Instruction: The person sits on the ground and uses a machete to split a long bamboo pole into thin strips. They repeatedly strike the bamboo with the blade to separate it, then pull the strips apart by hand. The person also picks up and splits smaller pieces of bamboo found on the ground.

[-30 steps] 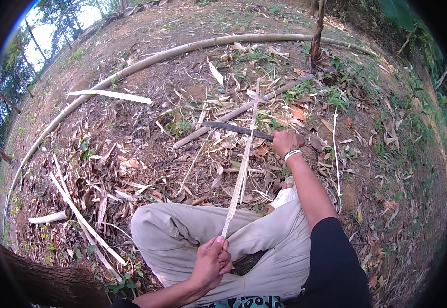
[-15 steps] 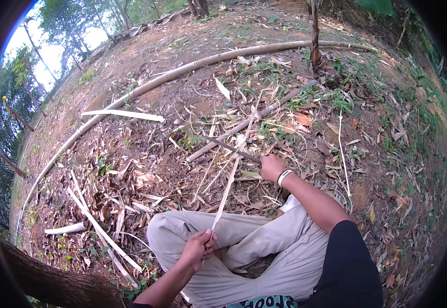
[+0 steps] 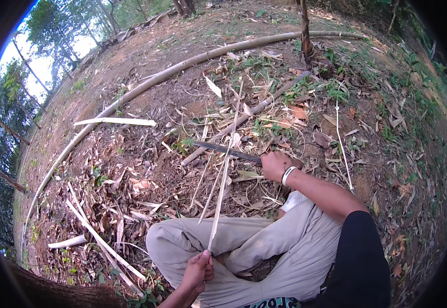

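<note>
Between my thumb and curled fingers, my left hand [image 3: 199,269] grips the near end of a long, pale bamboo strip [image 3: 221,195] over my crossed legs. The strip slants up and away from me. A thin sliver [image 3: 211,200] splays beside it, its lower end loose above my knee. My right hand [image 3: 277,167], with a white band at the wrist, is closed round the handle of a long dark knife [image 3: 234,152]. Its blade points left and crosses the strip; whether the edge touches it I cannot tell.
A cut bamboo pole [image 3: 249,117] lies just ahead, and a longer pole [image 3: 177,67] curves behind it. Split pieces [image 3: 103,242] lie at the left, with another pale piece [image 3: 115,121] farther off. A thin trunk [image 3: 305,31] stands ahead. Dry leaves cover the ground.
My left hand has drawn the bamboo strip back toward me, with the sliver moving along. The knife stays across it at nearly the same place, its blade lying flatter. The view has shifted slightly.
</note>
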Demonstrator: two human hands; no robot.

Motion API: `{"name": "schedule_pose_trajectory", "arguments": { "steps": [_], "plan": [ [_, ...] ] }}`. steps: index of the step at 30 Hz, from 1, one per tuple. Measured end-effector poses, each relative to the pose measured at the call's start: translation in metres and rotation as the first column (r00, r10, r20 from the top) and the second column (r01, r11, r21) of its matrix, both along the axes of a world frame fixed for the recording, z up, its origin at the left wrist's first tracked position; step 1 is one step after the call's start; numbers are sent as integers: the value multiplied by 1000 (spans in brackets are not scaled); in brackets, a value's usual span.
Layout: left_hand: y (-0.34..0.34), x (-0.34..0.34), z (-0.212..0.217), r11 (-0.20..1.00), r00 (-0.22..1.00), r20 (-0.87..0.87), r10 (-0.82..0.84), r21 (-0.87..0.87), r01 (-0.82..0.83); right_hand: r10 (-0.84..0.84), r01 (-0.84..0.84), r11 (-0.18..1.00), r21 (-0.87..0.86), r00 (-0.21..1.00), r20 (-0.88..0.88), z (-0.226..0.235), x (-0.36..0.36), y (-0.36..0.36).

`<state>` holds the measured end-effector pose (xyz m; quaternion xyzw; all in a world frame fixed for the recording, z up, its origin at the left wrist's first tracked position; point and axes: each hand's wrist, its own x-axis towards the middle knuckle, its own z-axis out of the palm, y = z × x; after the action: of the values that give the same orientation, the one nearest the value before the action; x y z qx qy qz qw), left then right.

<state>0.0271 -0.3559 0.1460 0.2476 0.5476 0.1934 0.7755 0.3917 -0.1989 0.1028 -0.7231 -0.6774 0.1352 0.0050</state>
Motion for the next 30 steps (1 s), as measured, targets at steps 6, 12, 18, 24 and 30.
{"name": "schedule_pose_trajectory", "arguments": {
  "steps": [6, 12, 18, 24, 30],
  "plan": [
    [-12, -4, 4, 998, 999, -46, 12, -57, -14, 500, -502, 862, 73, 865, 41, -7, -50, -49],
    [-50, -14, 20, 988, 983, -182, 2, -150, -29, -112, 78, 981, 178, 975, 191, -19, 73, 22],
    [-47, -57, 6, 995, 958, -283, -37, -103, 8, 181, -192, 979, 68, 974, 137, -8, 16, 0],
    [-121, -153, 10, 995, 971, -235, -49, 73, 68, -124, 97, 989, 114, 959, 256, -21, 115, 20],
    [-112, -146, 34, 1000, 918, -396, -3, 26, 15, -413, 392, 911, 131, 871, 264, -12, 195, 9]
  ]
}}
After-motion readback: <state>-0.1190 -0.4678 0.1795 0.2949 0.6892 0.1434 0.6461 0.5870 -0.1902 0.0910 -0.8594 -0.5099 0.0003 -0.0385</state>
